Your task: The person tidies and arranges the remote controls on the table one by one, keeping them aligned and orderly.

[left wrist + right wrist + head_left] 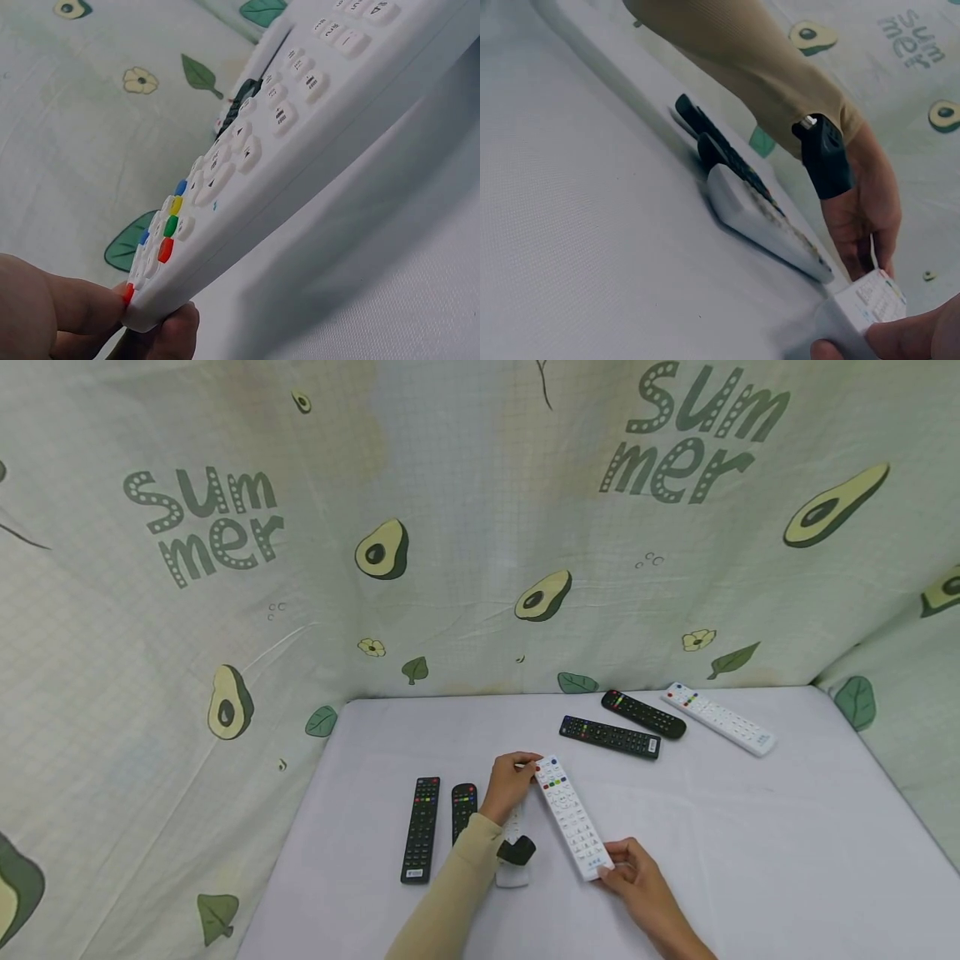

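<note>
A white remote control (pixel 573 818) with colored buttons near its top end is held between both hands, slanting across the middle of the table. My left hand (pixel 511 783) pinches its upper corner by the red button; in the left wrist view the thumb and fingers (pixel 86 304) grip that end, and a shadow falls on the cloth under the remote. My right hand (pixel 636 883) pinches the lower end, thumb on the face. Beneath my left wrist lies a second white remote (pixel 513 875), partly hidden by the sleeve and a black wrist device (pixel 517 850).
Left of the hands lie two black remotes, one long (pixel 420 831) and one partly covered by the sleeve (pixel 464 806). At the back right are two more black remotes (pixel 611 737) (pixel 643 714) and a white remote (pixel 718 718). A printed curtain (pixel 465 635) hangs behind the white table (pixel 750 860).
</note>
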`<state>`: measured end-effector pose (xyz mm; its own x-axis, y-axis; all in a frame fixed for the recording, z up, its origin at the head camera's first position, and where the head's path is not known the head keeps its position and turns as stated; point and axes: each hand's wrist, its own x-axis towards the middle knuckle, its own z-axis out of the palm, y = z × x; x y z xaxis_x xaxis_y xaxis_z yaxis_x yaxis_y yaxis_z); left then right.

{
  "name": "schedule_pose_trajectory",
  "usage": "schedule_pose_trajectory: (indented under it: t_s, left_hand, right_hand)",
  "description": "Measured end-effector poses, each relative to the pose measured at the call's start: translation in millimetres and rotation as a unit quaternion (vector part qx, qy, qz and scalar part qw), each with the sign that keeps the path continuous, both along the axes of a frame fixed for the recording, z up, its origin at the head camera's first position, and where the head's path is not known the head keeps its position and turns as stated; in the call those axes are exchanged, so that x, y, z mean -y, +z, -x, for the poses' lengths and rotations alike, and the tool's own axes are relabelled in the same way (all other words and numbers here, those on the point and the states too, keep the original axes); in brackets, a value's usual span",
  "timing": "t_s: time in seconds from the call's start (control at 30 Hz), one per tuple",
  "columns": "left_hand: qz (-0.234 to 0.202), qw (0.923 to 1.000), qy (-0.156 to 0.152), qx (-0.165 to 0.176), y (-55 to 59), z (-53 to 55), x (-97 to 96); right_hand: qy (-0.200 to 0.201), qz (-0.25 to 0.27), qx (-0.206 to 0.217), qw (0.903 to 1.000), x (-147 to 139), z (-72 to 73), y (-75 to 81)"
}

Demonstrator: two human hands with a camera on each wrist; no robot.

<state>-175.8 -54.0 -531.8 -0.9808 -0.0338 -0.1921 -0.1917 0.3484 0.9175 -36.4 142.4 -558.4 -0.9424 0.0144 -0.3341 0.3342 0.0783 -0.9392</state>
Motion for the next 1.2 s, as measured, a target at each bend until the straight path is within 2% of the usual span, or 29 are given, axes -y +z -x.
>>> schedule_pose_trajectory:
  t_s: [0.2,0.47,0.83,1.0,1.2]
  left_hand:
    - [0.007,0.9999,-0.008,0.002,1.0,1.4,-0.7]
    - [0.048,0.9983,-0.028,0.016,2.7,2.6,-1.6]
    - [0.106,0.9923,-0.062,0.017,8.2,-0.9,-5.7]
    - [0.12,0.9899,-0.073,0.013,7.8,-1.4,-6.4]
    - [0.118,0.9891,-0.086,0.019,6.6,-2.0,-7.1]
  right_hand:
    - [0.0,-0.013,0.007,0.9999,2.0,0.4,0.9]
    - [0.023,-0.075,0.001,0.9969,3.6,1.1,-0.1]
    - [0.061,-0.18,-0.034,0.9811,7.7,2.2,3.1]
    - [0.068,-0.191,-0.053,0.9779,9.2,0.9,4.9]
    - [0.078,-0.197,-0.072,0.9747,11.3,0.3,4.5]
